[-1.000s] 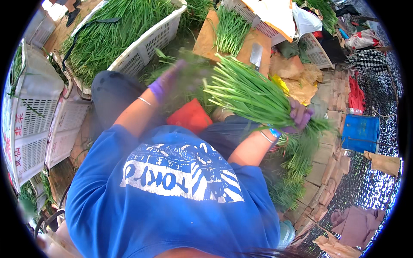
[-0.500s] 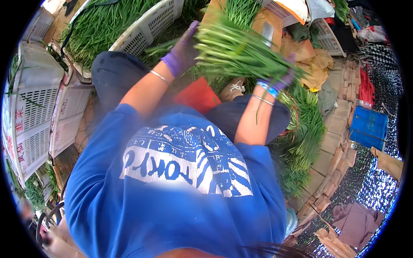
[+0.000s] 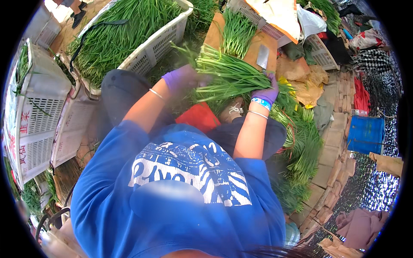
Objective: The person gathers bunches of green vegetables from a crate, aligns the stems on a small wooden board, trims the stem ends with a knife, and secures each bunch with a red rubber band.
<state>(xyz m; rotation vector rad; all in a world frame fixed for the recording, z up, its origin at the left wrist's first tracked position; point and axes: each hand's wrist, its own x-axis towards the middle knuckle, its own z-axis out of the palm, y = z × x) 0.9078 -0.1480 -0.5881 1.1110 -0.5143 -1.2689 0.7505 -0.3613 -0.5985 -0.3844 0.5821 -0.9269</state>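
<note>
In front of me a bunch of garlic chives (image 3: 232, 73) lies across the air, pale stem ends to the left, leaves to the right. My right hand (image 3: 266, 88), in a purple glove, is closed around its leafy end. Beside the stem ends is my left hand (image 3: 183, 78), also gloved in purple; motion smears its fingers, so their grip is unclear. Some loose green leaves show above this hand. Just beyond, another bunch of garlic chives (image 3: 238, 33) rests on a wooden board (image 3: 213, 34), with a flat metal blade (image 3: 262, 56) to its right.
White plastic crates (image 3: 148, 53) heaped with greens stand at the far left, and more crates (image 3: 43, 107) along the left. Several bunches (image 3: 301, 155) are piled by my right knee. A red object (image 3: 198, 117) sits between my legs. A blue box (image 3: 365, 134) is farther right.
My left hand has come down toward me from the upper stem ends. My right hand has shifted a little left and up, with the bunch still in it.
</note>
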